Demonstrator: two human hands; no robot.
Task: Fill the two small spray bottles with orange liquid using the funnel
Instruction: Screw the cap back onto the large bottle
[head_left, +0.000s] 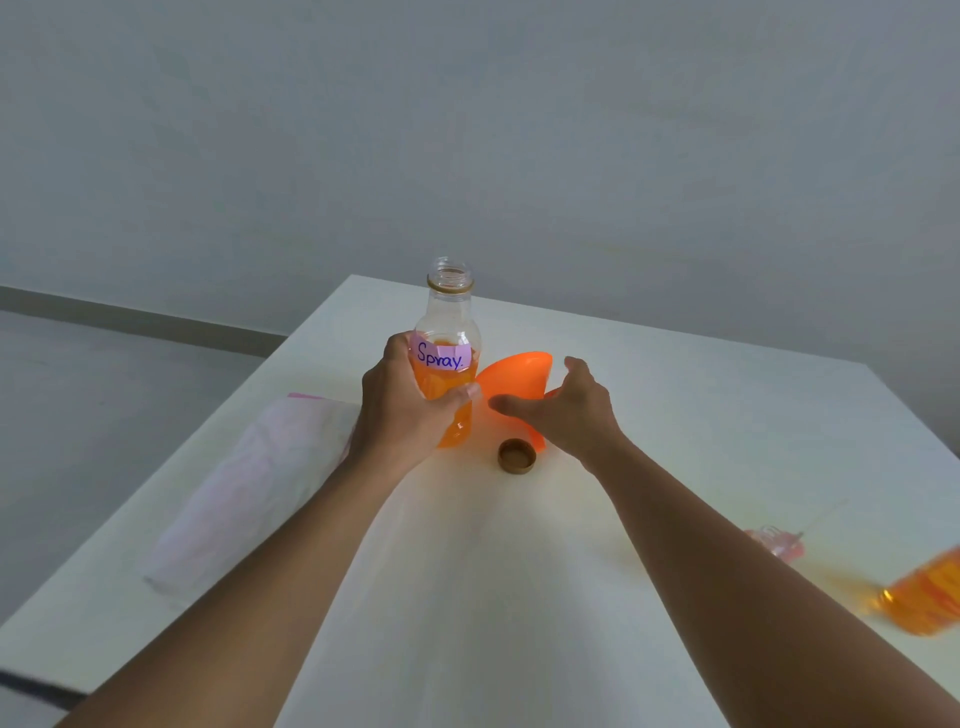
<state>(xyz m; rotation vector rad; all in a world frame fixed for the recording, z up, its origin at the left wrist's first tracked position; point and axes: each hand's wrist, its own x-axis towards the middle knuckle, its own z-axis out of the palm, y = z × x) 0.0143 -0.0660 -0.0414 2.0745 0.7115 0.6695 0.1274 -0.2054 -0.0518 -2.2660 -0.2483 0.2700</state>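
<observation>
A clear bottle (448, 332) labelled "Spray", about half full of orange liquid and uncapped, stands upright on the white table (675, 415). My left hand (402, 410) grips its lower body. An orange funnel (519, 379) lies tilted just right of the bottle. My right hand (569, 410) hovers over the funnel with fingers spread, holding nothing. The bottle's brown cap (517, 456) lies on the table below the funnel. At the right edge a small bottle with orange liquid (924, 597) and a pink spray head (776, 543) appear blurred.
A folded white cloth with a pink edge (249, 483) lies left of my left arm. The table's left edge drops off to a grey floor; a grey wall stands behind the far edge.
</observation>
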